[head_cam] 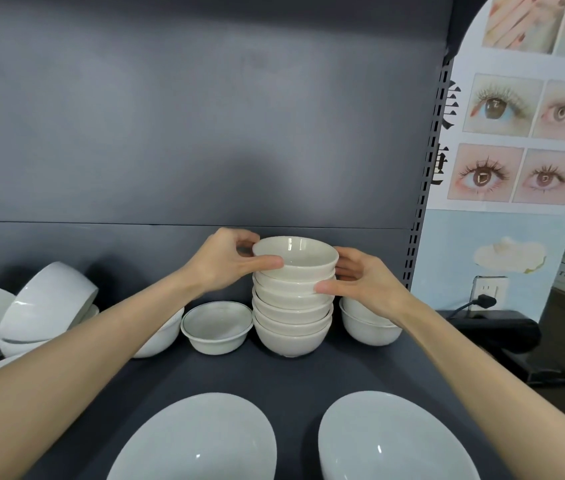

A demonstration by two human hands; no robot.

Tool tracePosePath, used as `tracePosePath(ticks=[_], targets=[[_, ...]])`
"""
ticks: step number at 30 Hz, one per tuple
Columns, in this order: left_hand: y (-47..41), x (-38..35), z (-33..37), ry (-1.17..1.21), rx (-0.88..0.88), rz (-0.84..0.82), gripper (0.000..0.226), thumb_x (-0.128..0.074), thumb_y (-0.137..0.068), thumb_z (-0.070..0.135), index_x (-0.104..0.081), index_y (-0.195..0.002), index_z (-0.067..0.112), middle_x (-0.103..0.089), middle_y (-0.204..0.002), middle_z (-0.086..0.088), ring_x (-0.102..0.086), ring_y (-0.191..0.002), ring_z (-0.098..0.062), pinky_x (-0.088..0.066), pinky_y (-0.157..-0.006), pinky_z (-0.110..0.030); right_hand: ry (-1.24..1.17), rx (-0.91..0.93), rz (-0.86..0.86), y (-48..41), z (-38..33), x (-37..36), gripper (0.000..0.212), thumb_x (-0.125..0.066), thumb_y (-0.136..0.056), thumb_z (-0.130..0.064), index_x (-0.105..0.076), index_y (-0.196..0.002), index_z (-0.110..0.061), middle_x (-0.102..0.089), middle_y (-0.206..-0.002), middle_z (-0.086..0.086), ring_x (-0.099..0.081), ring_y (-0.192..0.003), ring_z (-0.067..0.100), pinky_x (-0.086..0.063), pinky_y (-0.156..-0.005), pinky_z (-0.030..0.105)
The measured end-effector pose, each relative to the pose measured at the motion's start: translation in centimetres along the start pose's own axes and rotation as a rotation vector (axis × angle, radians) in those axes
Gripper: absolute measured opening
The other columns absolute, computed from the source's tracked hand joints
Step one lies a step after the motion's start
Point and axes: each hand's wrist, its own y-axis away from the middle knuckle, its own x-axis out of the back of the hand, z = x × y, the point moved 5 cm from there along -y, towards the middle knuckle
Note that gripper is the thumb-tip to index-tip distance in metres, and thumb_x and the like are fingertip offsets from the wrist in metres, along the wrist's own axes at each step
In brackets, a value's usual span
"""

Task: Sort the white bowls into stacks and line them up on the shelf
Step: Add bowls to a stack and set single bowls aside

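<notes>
White stack (pixel 293 320) stands clasped between left hand (pixel 225 265) and right hand (pixel 367 285).

Head view, the person's limbs. I am watching two bare arms: the left forearm (pixel 101 341) and right forearm (pixel 482 368) are showing uncovered along their visible length (the frame edges are cutting both off). The left hand (pixel 225 261) and right hand (pixel 364 282) are likewise showing bare, slender fingers.

Six small bowls (pixel 293 306) in one stack, one dark-rimmed bowl (pixel 217 328), two large bowls (pixel 198 441) at the shelf's (pixel 291 375) front edge.
</notes>
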Motion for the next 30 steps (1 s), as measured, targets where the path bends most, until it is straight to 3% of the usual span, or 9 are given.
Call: tracePosePath(ticks=[2,6,10,13,17,22,25,28,30], targets=[[0.0,0.0,0.1,0.011,-0.002,0.000,0.027,-0.081,-0.074,0.025,-0.055,-0.069,0.030,-0.065,-0.081,0.005,-0.062,-0.087,-0.016,-0.051,-0.093,-0.039,0.009,-0.006,-0.005,-0.1,0.0,0.0,0.065,-0.084,-0.070,-0.013,-0.056,-0.129,-0.019,-0.069,-0.117,-0.003,-0.064,-0.109,0.009,-0.050,-0.092,0.020],[-0.1,0.1,-0.3,0.053,0.027,0.014,0.026,-0.083,-0.071,0.028,-0.058,-0.070,0.035,-0.068,-0.074,0.023,-0.067,-0.101,-0.024,-0.052,-0.094,-0.045,0.020,-0.013,-0.002,-0.6,0.0,0.0,0.065,-0.085,-0.069,-0.016,-0.058,-0.128,-0.020,-0.070,-0.114,-0.004,-0.065,-0.107,0.009,-0.050,-0.093,0.021],[-0.1,0.2,-0.5,0.086,0.047,0.008,0.022,-0.087,-0.060,0.045,-0.066,-0.056,0.039,-0.067,-0.084,0.008,-0.068,-0.098,-0.025,-0.051,-0.095,-0.048,0.041,-0.023,-0.013,-0.8,0.0,0.2,0.066,-0.085,-0.069,-0.020,-0.058,-0.129,-0.021,-0.071,-0.113,-0.006,-0.064,-0.109,0.010,-0.048,-0.096,0.025],[-0.1,0.0,-0.4,0.110,0.049,0.016,0.022,-0.082,-0.072,0.029,-0.060,-0.068,0.033,-0.065,-0.090,-0.001,-0.067,-0.100,-0.031,-0.050,-0.096,-0.050,0.050,-0.029,-0.014,-0.8,0.0,0.3,0.065,-0.085,-0.069,-0.021,-0.058,-0.128,-0.021,-0.071,-0.111,-0.007,-0.064,-0.107,0.009,-0.048,-0.094,0.024],[-0.1,-0.1,-0.5,0.086,0.024,0.020,0.021,-0.078,-0.075,0.030,-0.058,-0.073,0.033,-0.066,-0.089,0.009,-0.065,-0.107,-0.026,-0.050,-0.096,-0.045,0.046,-0.031,-0.015,-0.7,0.1,0.2,0.064,-0.084,-0.071,-0.019,-0.057,-0.129,-0.021,-0.070,-0.113,-0.007,-0.064,-0.107,0.008,-0.049,-0.089,0.019],[-0.2,-0.4,-1.0,0.103,0.024,0.033,0.020,-0.078,-0.075,0.029,-0.064,-0.088,0.025,-0.064,-0.091,0.019,-0.064,-0.095,-0.009,-0.052,-0.095,-0.036,0.043,-0.025,-0.017,-0.7,0.3,0.2,0.067,-0.084,-0.070,-0.021,-0.056,-0.130,-0.021,-0.070,-0.115,-0.006,-0.064,-0.109,0.009,-0.049,-0.094,0.023],[-0.1,-0.5,-1.1,0.108,0.012,0.054,0.035,-0.078,-0.076,0.028,-0.063,-0.105,0.017,-0.062,-0.092,0.021,-0.062,-0.090,-0.001,-0.050,-0.092,-0.028,0.039,-0.017,-0.018,-0.5,0.2,0.2,0.066,-0.084,-0.071,-0.020,-0.056,-0.130,-0.021,-0.069,-0.115,-0.007,-0.064,-0.107,0.006,-0.051,-0.085,0.015],[-0.2,-0.5,-1.4,0.130,0.003,0.080,0.053,-0.078,-0.075,0.029,-0.062,-0.120,0.006,-0.062,-0.105,0.011,-0.062,-0.098,-0.008,-0.049,-0.093,-0.027,0.023,-0.011,-0.019,-0.3,0.1,0.1,0.062,-0.082,-0.073,-0.016,-0.057,-0.129,-0.022,-0.070,-0.113,-0.008,-0.065,-0.101,-0.001,-0.050,-0.076,0.008],[-0.1,-0.6,-1.7,0.158,0.008,0.096,0.057,-0.078,-0.074,0.029,-0.060,-0.123,0.004,-0.062,-0.106,0.010,-0.061,-0.099,-0.008,-0.047,-0.088,-0.022,0.019,-0.007,-0.017,-0.3,0.1,0.1,0.061,-0.082,-0.073,-0.016,-0.057,-0.128,-0.022,-0.070,-0.112,-0.009,-0.065,-0.100,-0.001,-0.051,-0.077,0.009]])
